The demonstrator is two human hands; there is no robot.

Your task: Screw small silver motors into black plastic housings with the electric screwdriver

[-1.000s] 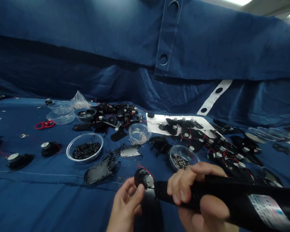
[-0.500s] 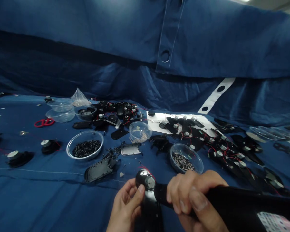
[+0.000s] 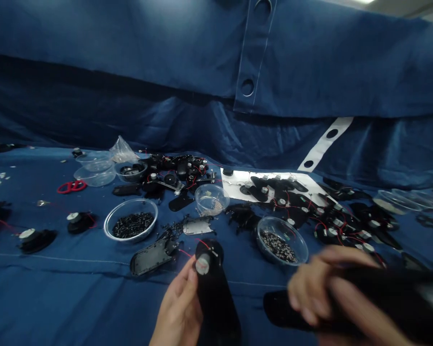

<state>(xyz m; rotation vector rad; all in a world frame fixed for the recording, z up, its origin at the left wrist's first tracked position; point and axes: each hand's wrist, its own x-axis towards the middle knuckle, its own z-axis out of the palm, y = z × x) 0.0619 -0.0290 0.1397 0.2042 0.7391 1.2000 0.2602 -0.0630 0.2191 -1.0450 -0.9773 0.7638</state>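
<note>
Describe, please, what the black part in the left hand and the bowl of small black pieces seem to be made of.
The black part in the left hand looks like smooth plastic, from its even dark surface; coated metal is possible. The bowl seems clear, glossy plastic: it is see-through and glints.

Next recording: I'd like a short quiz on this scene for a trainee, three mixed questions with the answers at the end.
1. Which thing does the left hand hold?
A) a roll of tape
B) a black part with a round silver disc
C) a paintbrush

2. True or false: a gap shows between the black part and the long black object in the right hand.

3. Fill in: the handles of the scissors at the left of the picture are ____.

Key: 1 B; 2 true; 3 red.
</note>
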